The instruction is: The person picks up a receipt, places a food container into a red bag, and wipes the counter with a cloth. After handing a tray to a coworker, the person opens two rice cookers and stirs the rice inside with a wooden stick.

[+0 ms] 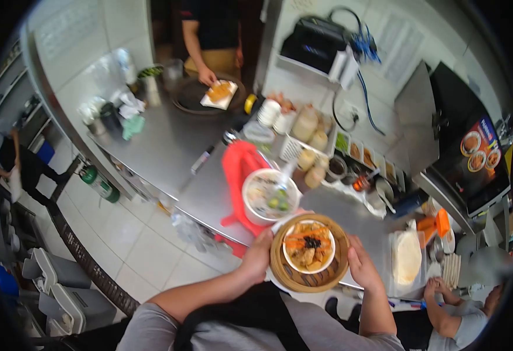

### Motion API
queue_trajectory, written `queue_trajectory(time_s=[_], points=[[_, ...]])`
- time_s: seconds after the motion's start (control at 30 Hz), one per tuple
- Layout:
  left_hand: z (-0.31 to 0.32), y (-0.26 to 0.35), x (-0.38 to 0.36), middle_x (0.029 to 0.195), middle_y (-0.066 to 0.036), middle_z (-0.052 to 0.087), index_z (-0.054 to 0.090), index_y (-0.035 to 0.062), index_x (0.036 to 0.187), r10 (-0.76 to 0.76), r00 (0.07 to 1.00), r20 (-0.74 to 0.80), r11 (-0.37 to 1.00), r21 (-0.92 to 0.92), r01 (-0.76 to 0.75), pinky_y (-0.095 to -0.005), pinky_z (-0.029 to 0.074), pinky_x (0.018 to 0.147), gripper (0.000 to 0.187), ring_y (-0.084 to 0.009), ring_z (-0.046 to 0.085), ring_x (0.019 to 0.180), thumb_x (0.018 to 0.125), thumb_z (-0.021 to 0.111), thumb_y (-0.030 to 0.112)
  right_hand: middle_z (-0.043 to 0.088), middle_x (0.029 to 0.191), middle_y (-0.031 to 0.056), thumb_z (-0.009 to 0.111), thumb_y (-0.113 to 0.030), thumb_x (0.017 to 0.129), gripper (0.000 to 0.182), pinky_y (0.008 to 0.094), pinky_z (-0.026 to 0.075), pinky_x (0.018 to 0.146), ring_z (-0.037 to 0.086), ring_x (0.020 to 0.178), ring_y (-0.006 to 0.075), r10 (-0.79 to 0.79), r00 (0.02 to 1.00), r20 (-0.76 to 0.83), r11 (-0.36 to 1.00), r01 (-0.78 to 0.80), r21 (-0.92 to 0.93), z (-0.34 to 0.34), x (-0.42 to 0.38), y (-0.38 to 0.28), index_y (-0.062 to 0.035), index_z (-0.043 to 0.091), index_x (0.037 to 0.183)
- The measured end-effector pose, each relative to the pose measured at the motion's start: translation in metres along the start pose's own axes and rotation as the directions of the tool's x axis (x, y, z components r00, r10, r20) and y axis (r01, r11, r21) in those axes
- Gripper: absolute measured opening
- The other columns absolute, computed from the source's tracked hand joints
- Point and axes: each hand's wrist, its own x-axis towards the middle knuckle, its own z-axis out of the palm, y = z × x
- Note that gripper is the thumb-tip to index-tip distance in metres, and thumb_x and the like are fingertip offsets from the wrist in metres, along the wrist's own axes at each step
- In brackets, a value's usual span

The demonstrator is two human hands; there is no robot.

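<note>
A round bamboo steamer [280, 260] is held level in front of my body. Inside it sits a white bowl [329, 260] of food with orange strips and a dark topping. My left hand [257, 256] grips the steamer's left side, and my right hand [363, 264] is pressed to its right side. Part of a white plate shows at the steamer's left edge. Just beyond, a large white bowl [255, 200] with a spoon and green pieces stands beside a red cloth-like item [237, 167] on the steel counter [205, 202].
Across the counter, a person's hand [207, 76] touches food on a white paper over a round tray [184, 102]. Sauce bottles [305, 124] and condiment containers line the wall side. Another person [452, 316] is at the lower right; one more [8, 143] at far left.
</note>
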Motion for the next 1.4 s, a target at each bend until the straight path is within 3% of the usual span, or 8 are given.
queue_trajectory(time_s=[0.1, 0.27, 0.47, 0.7, 0.93, 1.0, 1.17, 1.4], points=[[-0.027, 0.042, -0.033, 0.128, -0.012, 0.056, 0.045, 0.0013, 0.135, -0.050, 0.999, -0.014, 0.996, -0.080, 0.049, -0.0336, 0.043, 0.102, 0.041, -0.0195, 0.054, 0.117, 0.107, 0.028, 0.026, 0.046, 0.138, 0.0177, 0.036, -0.029, 0.104, 0.049, 0.0329, 0.033, 0.107, 0.042, 0.129, 0.0237, 0.227, 0.969, 0.096, 0.842, -0.245, 0.481, 0.037, 0.016, -0.051, 0.0014, 0.035, 0.142], [-0.125, 0.082, -0.056, 0.117, -0.012, 0.059, 0.048, 0.0017, 0.127, 0.007, 0.995, -0.095, 1.000, -0.002, -0.007, -0.0334, 0.046, 0.097, 0.036, -0.0181, 0.057, 0.106, 0.107, 0.030, 0.026, 0.047, 0.136, 0.0150, 0.041, -0.029, 0.103, 0.052, 0.0329, 0.039, 0.103, 0.045, 0.125, 0.0215, 0.218, 0.956, 0.195, 0.764, -0.292, 0.576, 0.119, 0.048, -0.095, -0.0022, 0.031, 0.146], [-0.236, 0.137, -0.057, 0.118, -0.013, 0.059, 0.048, 0.0029, 0.126, 0.085, 0.984, -0.157, 0.995, -0.030, -0.091, -0.0360, 0.049, 0.096, 0.037, -0.0211, 0.060, 0.105, 0.107, 0.028, 0.027, 0.047, 0.136, 0.0148, 0.046, -0.038, 0.101, 0.059, 0.0403, 0.050, 0.091, 0.053, 0.118, 0.0236, 0.242, 0.902, 0.358, 0.657, -0.424, 0.623, 0.207, 0.113, -0.144, -0.0066, 0.027, 0.147], [-0.319, 0.223, -0.022, 0.116, -0.016, 0.059, 0.048, 0.0006, 0.122, 0.164, 0.954, -0.252, 0.983, -0.045, -0.180, -0.0390, 0.048, 0.098, 0.041, -0.0240, 0.059, 0.109, 0.107, 0.025, 0.030, 0.053, 0.125, 0.0122, 0.050, -0.042, 0.098, 0.060, 0.0303, 0.052, 0.076, 0.057, 0.105, 0.0182, 0.184, 0.925, 0.333, 0.682, -0.364, 0.635, 0.307, 0.234, -0.171, -0.0073, 0.033, 0.144], [-0.384, 0.310, 0.056, 0.130, -0.019, 0.055, 0.043, -0.0022, 0.133, 0.150, 0.957, -0.247, 0.984, -0.059, -0.170, -0.0405, 0.044, 0.104, 0.054, -0.0289, 0.054, 0.122, 0.106, 0.022, 0.040, 0.052, 0.130, 0.0179, 0.053, -0.040, 0.098, 0.060, 0.0320, 0.041, 0.100, 0.050, 0.119, 0.0230, 0.075, 0.963, 0.259, 0.757, -0.224, 0.613, 0.393, 0.373, -0.162, 0.0010, 0.038, 0.139], [-0.407, 0.331, 0.086, 0.128, -0.019, 0.057, 0.046, -0.0029, 0.131, 0.152, 0.968, -0.199, 0.987, -0.029, -0.160, -0.0406, 0.042, 0.105, 0.055, -0.0275, 0.054, 0.121, 0.105, 0.024, 0.040, 0.057, 0.113, 0.0061, 0.052, -0.038, 0.099, 0.052, 0.0226, 0.046, 0.067, 0.055, 0.089, 0.0099, 0.091, 0.965, 0.244, 0.748, -0.229, 0.623, 0.408, 0.409, -0.163, -0.0067, 0.039, 0.139], [-0.447, 0.381, 0.165, 0.128, -0.014, 0.058, 0.050, -0.0008, 0.132, 0.205, 0.969, -0.134, 0.978, 0.064, -0.198, -0.0360, 0.042, 0.103, 0.054, -0.0216, 0.055, 0.119, 0.103, 0.036, 0.044, 0.051, 0.132, 0.0151, 0.054, -0.033, 0.099, 0.054, 0.0324, 0.036, 0.106, 0.046, 0.125, 0.0220, 0.118, 0.983, 0.139, 0.773, -0.179, 0.609, 0.430, 0.490, -0.159, -0.0016, 0.038, 0.139], [-0.481, 0.449, 0.310, 0.120, -0.011, 0.063, 0.054, -0.0019, 0.128, 0.093, 0.992, -0.087, 0.963, 0.261, -0.067, -0.0314, 0.044, 0.097, 0.058, -0.0172, 0.058, 0.111, 0.101, 0.043, 0.048, 0.058, 0.123, 0.0193, 0.060, -0.033, 0.095, 0.060, 0.0339, 0.048, 0.092, 0.058, 0.111, 0.0241, 0.273, 0.957, -0.097, 0.832, -0.185, 0.524, 0.430, 0.604, -0.145, 0.0001, 0.036, 0.139]])
